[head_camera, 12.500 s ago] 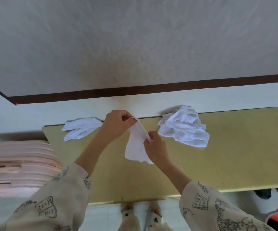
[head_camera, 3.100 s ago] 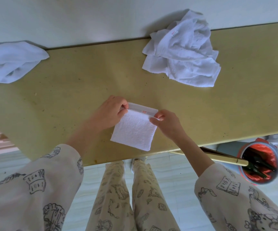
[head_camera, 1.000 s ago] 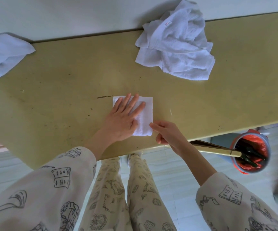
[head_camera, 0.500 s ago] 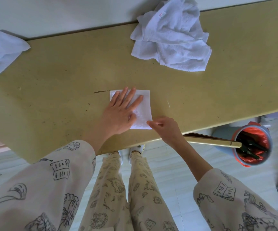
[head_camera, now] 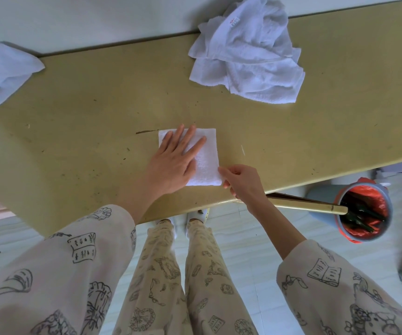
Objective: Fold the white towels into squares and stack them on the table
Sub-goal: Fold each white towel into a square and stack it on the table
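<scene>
— How does the light look to you?

— Soft and even daylight. Your table (head_camera: 316, 131) is evenly lit with no glare, and the crumpled towel (head_camera: 246, 52) throws only a faint shadow up onto the wall (head_camera: 98, 18).

— Any blur?

— The middle is sharp; you can read the weave of the folded towel (head_camera: 207, 160). Toward the edges the wide lens bends the table's straight lines, and your sleeves (head_camera: 50, 274) look swollen.
</scene>
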Action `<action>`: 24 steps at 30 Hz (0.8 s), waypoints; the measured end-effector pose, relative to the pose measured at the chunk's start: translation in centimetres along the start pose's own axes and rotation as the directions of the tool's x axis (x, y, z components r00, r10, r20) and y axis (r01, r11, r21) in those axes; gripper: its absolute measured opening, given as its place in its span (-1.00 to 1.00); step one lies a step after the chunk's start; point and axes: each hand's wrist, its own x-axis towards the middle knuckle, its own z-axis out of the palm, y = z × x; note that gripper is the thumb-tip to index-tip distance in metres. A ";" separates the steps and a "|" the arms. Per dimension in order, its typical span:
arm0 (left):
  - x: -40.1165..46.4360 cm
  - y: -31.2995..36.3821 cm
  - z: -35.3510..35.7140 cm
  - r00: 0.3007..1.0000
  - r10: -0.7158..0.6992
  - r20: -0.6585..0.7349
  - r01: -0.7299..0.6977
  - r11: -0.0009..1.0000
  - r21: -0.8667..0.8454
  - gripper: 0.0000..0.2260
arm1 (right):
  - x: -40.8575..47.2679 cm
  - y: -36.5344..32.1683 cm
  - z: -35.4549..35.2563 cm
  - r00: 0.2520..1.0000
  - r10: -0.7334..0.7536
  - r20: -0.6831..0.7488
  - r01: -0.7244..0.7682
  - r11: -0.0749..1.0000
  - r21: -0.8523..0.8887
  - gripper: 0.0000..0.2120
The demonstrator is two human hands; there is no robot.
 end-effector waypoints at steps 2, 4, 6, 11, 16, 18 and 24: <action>-0.1 -0.2 0.3 0.999 0.018 -0.034 -0.018 1.000 0.009 -0.49 | 0.5 -0.3 0.4 0.997 -0.069 -0.034 0.065 0.992 -0.106 -0.62; -0.1 -0.4 0.8 0.997 0.033 -0.066 -0.031 0.999 0.038 -0.48 | 1.1 -0.6 0.9 0.995 -0.096 -0.031 0.090 0.981 -0.175 -0.59; -0.2 -0.5 1.2 0.994 0.052 -0.093 -0.046 0.996 0.073 -0.43 | 1.6 -0.5 1.3 0.994 -0.099 -0.035 0.089 0.968 -0.233 -0.62; -0.2 -0.7 1.6 0.990 0.065 -0.125 -0.053 0.994 0.098 -0.30 | 1.2 0.0 1.1 0.971 -0.183 -0.151 0.142 0.958 -0.251 -0.77; -0.3 -0.7 1.4 0.985 0.039 -0.166 -0.029 0.998 0.059 -0.43 | 1.3 -0.2 3.4 0.676 -0.716 -0.176 0.519 0.632 -0.576 -0.63; -0.3 -0.8 1.4 0.978 0.029 -0.207 -0.018 0.998 0.054 -0.51 | 2.6 0.0 4.4 0.649 -0.759 -0.052 0.524 0.496 -0.692 -0.57; 0.0 -1.5 0.9 0.960 -0.022 -0.278 0.052 0.993 0.102 -0.55 | 5.4 0.9 4.7 0.662 -0.747 0.057 0.470 0.355 -0.808 -0.51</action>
